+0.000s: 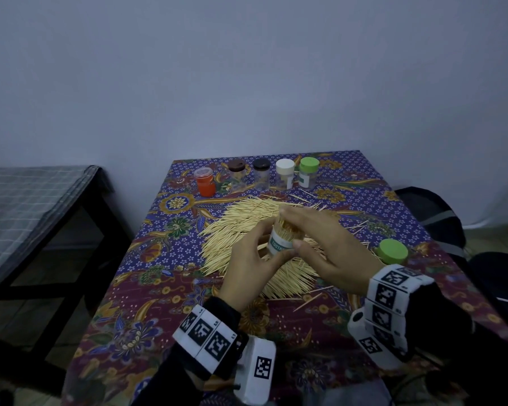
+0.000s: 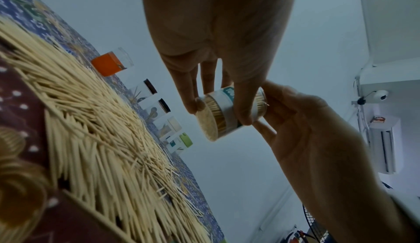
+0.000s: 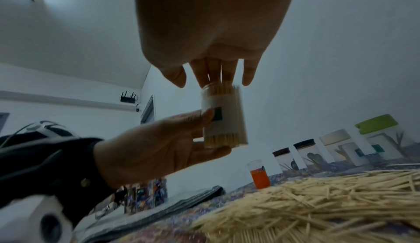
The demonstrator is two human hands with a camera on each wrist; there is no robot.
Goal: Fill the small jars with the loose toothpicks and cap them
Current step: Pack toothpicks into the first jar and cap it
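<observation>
My left hand (image 1: 276, 241) grips a small clear jar (image 1: 280, 244) with a white and teal label, held up over the loose toothpick pile (image 1: 241, 230). The jar (image 2: 223, 110) is packed with toothpicks and has no cap. My right hand (image 1: 291, 230) reaches over its open mouth, and its straight fingers (image 3: 216, 78) touch the toothpick tips. A loose green cap (image 1: 392, 251) lies on the cloth to the right of my right hand. The pile (image 3: 318, 202) spreads wide below both hands.
Along the table's back stand an orange jar (image 1: 205, 181) and capped jars: brown (image 1: 237, 174), black (image 1: 261, 174), white (image 1: 285, 174), green (image 1: 308, 172). A low bench with a checked cloth (image 1: 27, 206) is at left. A dark bag (image 1: 434, 212) sits right.
</observation>
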